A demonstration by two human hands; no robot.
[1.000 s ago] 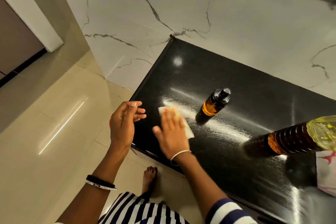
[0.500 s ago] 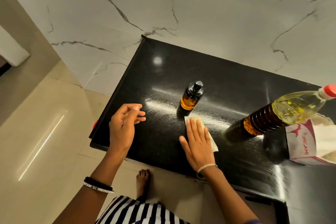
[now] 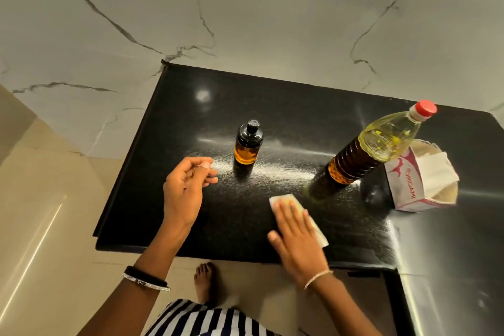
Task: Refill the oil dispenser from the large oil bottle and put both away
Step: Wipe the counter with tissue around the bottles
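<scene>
Right hand [image 3: 296,237]: fingers spread flat, palm pressing a white tissue [image 3: 317,229] onto the black bench [image 3: 300,106]
Left hand [image 3: 184,188]: loosely curled, holding nothing, above the bench
Oil dispenser [image 3: 247,144]: upright, capped, just beyond the left hand
Large oil bottle [image 3: 376,144]: red cap on, beyond the right hand, touching a tissue box [image 3: 420,180]

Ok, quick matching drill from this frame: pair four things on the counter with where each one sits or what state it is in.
Things:
1. oil dispenser
2. large oil bottle
3. tissue
4. tissue box

States:
a. flat under the right hand
b. red cap on
c. far right, beside the big bottle
d. black pump top, ahead of the left hand

Pairs: 1-d, 2-b, 3-a, 4-c
</scene>
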